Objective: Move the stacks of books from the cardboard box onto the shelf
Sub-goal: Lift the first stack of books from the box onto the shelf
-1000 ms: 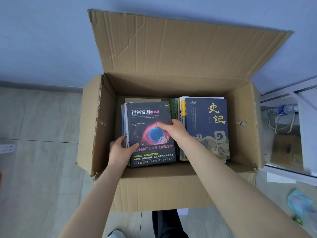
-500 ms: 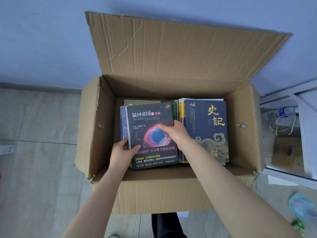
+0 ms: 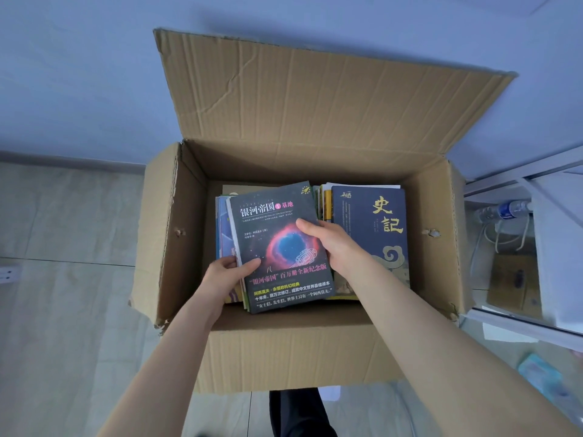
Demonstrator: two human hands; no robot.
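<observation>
An open cardboard box (image 3: 293, 357) stands on the floor with two stacks of books inside. The left stack (image 3: 271, 216) is topped by a dark book with a red and blue nebula on its cover. My left hand (image 3: 225, 275) grips that stack at its near left edge, thumb on the cover. My right hand (image 3: 331, 244) holds its right edge, fingers down between the two stacks. The stack is tilted and raised a little. The right stack (image 3: 372, 222) is topped by a navy book with gold characters. A white shelf (image 3: 555, 222) stands to the right of the box.
The box's rear flap (image 3: 315, 99) stands up against a pale blue wall. Low in the shelf are a plastic bottle (image 3: 504, 211), white cables and a small brown carton (image 3: 514, 285). A power strip (image 3: 9, 274) lies on the tiled floor at far left. Papers lie at lower right.
Both hands have tightened on the left stack and lifted it slightly; its top book now sits higher and more tilted. The camera has come closer to the box.
</observation>
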